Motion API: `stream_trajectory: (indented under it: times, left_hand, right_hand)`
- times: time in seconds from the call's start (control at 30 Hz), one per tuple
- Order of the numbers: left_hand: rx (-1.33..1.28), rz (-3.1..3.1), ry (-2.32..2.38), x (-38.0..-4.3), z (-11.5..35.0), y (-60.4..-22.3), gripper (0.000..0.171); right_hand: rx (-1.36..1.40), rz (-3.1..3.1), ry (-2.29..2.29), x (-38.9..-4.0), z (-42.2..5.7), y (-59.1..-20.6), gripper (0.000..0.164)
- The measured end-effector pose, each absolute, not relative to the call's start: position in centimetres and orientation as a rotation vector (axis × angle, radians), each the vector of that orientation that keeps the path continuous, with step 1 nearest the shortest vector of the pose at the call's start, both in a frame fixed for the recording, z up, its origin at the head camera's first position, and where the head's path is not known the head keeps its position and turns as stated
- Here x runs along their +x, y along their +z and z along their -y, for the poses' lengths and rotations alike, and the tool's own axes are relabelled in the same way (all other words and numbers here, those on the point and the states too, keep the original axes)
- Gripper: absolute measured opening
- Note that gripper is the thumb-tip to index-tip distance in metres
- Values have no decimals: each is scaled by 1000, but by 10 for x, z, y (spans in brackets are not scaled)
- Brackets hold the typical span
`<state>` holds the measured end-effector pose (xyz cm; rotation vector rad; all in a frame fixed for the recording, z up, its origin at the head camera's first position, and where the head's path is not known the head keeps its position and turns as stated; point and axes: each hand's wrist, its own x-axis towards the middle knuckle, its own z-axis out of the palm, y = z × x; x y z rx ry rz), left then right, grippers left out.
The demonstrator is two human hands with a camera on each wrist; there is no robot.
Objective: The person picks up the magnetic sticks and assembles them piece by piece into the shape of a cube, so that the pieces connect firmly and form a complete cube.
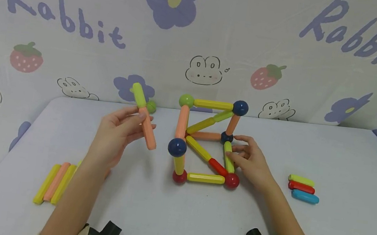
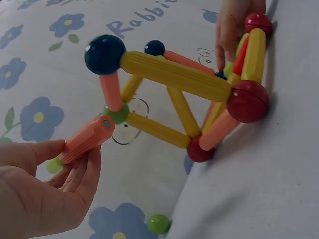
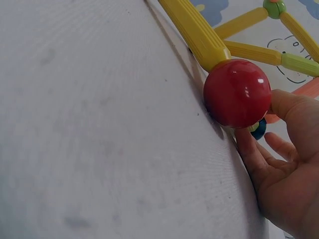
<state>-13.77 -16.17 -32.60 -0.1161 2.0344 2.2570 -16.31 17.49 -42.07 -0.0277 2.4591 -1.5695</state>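
My left hand (image 1: 110, 133) pinches an orange magnetic stick (image 1: 148, 134) whose upper end meets a short light-green stick (image 1: 138, 95). In the left wrist view, the orange stick's free end shows a round metal tip close to the frame. That frame, built of magnetic sticks and balls, stands on the table, with a dark blue ball (image 1: 177, 147) at its upper left. At its right side, my right hand (image 1: 255, 163) holds a light-green stick (image 1: 228, 159) between thumb and fingers. A red ball (image 3: 237, 94) at that stick's near end partly hides the fingertips in the right wrist view.
Several yellow and orange sticks (image 1: 47, 183) lie side by side at the left, partly behind the left forearm. Three short sticks (image 1: 301, 187), green, red and blue, lie at the right. A loose green ball (image 1: 151, 107) rests by the printed backdrop (image 1: 237, 33).
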Motion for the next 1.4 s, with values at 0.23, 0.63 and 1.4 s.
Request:
stream_trajectory:
  times: [0.23, 0.63, 1.4]
  left_hand:
    - [-164, -2009, 2189, -151, 155, -362, 42]
    - [-205, -1961, 2165, -152, 126, -390, 44]
    - [-100, -2077, 2081, -150, 110, -387, 44]
  right_hand:
    - [-36, -2459, -1566, -165, -175, -420, 67]
    - [-19, -2428, -1585, -164, -175, -420, 67]
    - [-10, -2413, -1596, -165, -175, -421, 67]
